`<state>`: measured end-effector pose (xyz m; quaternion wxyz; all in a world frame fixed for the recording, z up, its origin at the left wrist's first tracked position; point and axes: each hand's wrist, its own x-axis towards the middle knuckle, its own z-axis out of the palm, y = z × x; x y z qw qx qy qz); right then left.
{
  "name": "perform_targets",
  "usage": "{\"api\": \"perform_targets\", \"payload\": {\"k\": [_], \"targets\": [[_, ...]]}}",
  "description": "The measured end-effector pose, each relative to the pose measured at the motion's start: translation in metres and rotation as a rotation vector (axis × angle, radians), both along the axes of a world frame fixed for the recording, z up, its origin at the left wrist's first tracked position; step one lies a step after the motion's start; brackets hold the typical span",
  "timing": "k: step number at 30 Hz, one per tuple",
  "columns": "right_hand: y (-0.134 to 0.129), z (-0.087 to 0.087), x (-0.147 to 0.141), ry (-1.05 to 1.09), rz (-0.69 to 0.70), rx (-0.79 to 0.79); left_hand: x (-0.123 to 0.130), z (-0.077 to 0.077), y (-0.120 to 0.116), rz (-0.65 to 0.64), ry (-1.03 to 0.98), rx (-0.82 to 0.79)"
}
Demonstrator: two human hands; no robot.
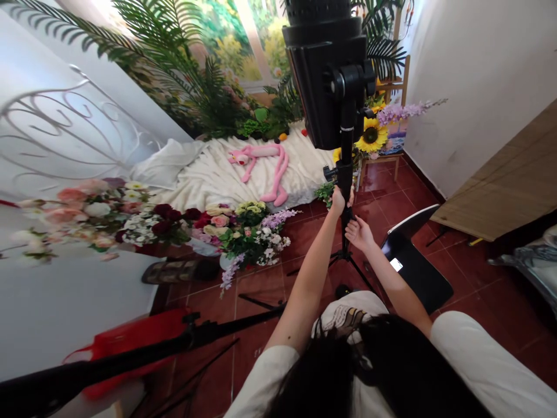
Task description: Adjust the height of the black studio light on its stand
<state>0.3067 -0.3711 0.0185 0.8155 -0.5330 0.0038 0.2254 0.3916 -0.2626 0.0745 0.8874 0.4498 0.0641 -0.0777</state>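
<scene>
A black studio light stands upright on a black light stand right in front of me. My left hand is wrapped around the stand's pole, below the upper clamp knob. Slightly lower and to the right, my right hand has its fingers curled at a dark knob on the pole. The fingertips partly cover that knob. Below the hands, the tripod legs spread over the red tiled floor.
On the bed's cream blanket lies a pink plush toy. Artificial flowers crowd the left side. A black chair holds a phone at right. Another black stand crosses the lower left beside a red bag.
</scene>
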Motion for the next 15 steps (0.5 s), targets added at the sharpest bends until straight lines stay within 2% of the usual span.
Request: {"api": "perform_targets", "payload": {"k": [2, 3, 5, 7, 9, 13, 15], "targets": [[0.002, 0.005, -0.006, 0.113, -0.026, 0.234, 0.001, 0.001, 0.000, -0.012, 0.009, 0.009], [0.002, 0.007, -0.008, 0.148, -0.045, 0.302, 0.001, 0.000, -0.001, -0.015, 0.010, 0.008], [0.001, 0.009, -0.010, 0.216, -0.030, 0.334, 0.001, 0.000, -0.001, -0.012, 0.004, -0.003], [-0.002, 0.006, -0.010, 0.283, 0.022, 0.245, 0.001, -0.001, -0.001, -0.004, -0.007, -0.019], [-0.004, 0.001, -0.009, 0.289, 0.013, 0.091, 0.001, -0.002, 0.000, 0.002, -0.014, -0.036], [-0.006, -0.011, -0.004, 0.071, -0.132, -0.185, 0.003, -0.002, -0.001, -0.001, 0.005, -0.060], [-0.005, -0.014, 0.001, -0.024, -0.116, -0.263, 0.004, -0.002, -0.002, -0.001, 0.021, -0.064]]}}
